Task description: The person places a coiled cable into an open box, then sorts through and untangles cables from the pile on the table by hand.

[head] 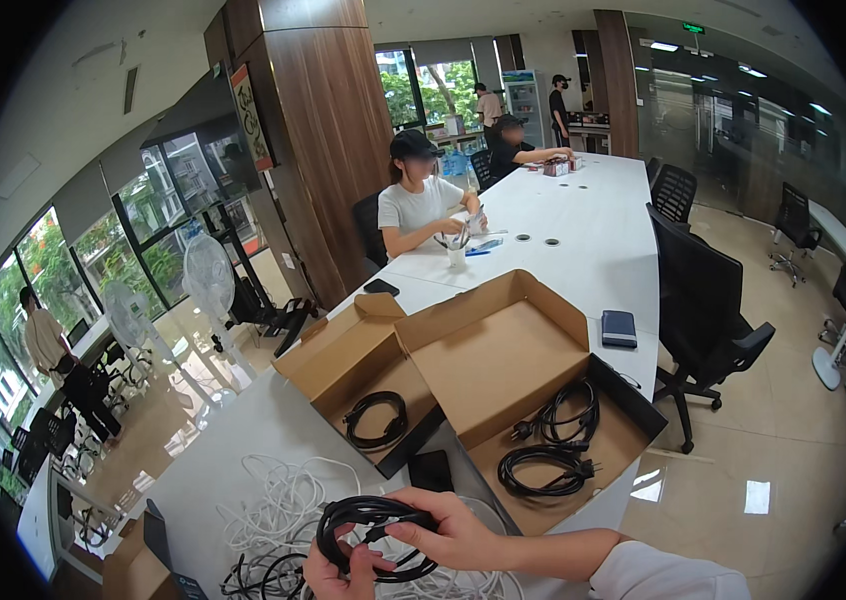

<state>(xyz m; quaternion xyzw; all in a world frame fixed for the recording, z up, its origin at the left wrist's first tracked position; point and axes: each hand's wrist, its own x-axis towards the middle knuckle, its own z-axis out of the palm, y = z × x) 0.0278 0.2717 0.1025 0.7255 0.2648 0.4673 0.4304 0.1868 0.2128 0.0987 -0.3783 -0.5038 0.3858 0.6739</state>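
Note:
A coiled black cable (385,506) is held between both of my hands above the near table edge. My left hand (344,574) grips the coil's lower left side, and my right hand (453,529) closes round its right side. Under and behind them lies a tangle of white cables (280,487), with loose black cables (273,576) at its lower left. The larger open cardboard box (490,360) holds two coiled black power cables (547,471), both with plugs showing. In the smaller open cardboard box (348,341) rests one black coil (376,420).
A black flat object (430,471) lies between the boxes. Beyond are a phone (381,286), a cup of pens (457,255) and a dark blue case (619,328). Another cardboard box (134,562) stands lower left. Two people sit along the table's left side; office chairs (700,292) stand right.

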